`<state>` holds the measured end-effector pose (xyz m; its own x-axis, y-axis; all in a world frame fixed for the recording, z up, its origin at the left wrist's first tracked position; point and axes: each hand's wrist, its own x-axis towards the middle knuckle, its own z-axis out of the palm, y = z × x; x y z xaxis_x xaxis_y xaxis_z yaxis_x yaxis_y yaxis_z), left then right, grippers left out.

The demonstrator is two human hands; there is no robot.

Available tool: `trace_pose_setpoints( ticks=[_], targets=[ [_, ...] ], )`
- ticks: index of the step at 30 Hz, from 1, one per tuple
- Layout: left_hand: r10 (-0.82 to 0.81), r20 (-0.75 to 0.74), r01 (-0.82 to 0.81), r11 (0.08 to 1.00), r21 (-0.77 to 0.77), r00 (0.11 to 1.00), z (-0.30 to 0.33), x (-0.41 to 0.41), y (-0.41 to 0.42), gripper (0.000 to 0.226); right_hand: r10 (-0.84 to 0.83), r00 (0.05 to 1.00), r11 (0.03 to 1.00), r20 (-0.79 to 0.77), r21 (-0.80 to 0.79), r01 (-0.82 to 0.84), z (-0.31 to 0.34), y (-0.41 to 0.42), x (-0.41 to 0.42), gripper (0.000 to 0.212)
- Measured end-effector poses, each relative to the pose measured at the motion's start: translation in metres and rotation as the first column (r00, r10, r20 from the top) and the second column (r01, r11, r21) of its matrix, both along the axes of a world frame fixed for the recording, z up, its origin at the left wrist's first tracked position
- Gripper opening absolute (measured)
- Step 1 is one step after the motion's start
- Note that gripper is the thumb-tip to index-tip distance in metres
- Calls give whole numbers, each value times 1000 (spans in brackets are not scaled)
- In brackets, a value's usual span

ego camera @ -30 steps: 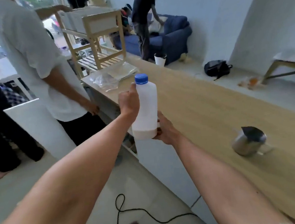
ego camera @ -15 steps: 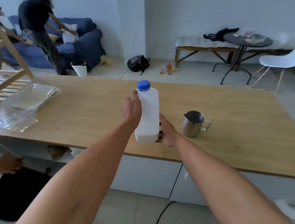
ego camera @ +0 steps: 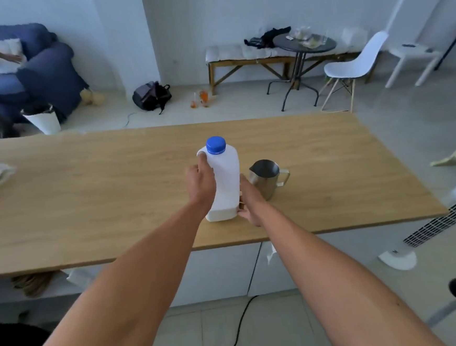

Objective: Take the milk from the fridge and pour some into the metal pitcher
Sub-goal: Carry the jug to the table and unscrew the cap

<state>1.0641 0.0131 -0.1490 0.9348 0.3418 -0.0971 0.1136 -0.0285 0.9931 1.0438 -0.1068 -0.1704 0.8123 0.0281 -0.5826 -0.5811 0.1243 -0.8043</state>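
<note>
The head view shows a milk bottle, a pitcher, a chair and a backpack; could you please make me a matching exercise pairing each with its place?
Things:
1. White plastic milk bottle with blue cap
2. Shiny metal pitcher
3. White moulded chair
4. Dark backpack

Places:
A. On the floor by the wall
B. On the wooden table, not in either hand
C. Beside the round black table
D. Between the left hand and right hand

Pairs: 1-D, 2-B, 3-C, 4-A
</note>
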Motion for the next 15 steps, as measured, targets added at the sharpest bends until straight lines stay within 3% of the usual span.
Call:
trace_pose_setpoints(
  ticks=[5,15],
  targets=[
    [-20,-2,20,1000,-10,1000,-7,3,-8,50,-10,1000,1000,4,17,10,-11,-8,7,42],
    [1,4,-1,1000,-29,1000,-10,2,-19,53,18,999,1000,51,-5,-18,-21,-20,11,38]
  ],
)
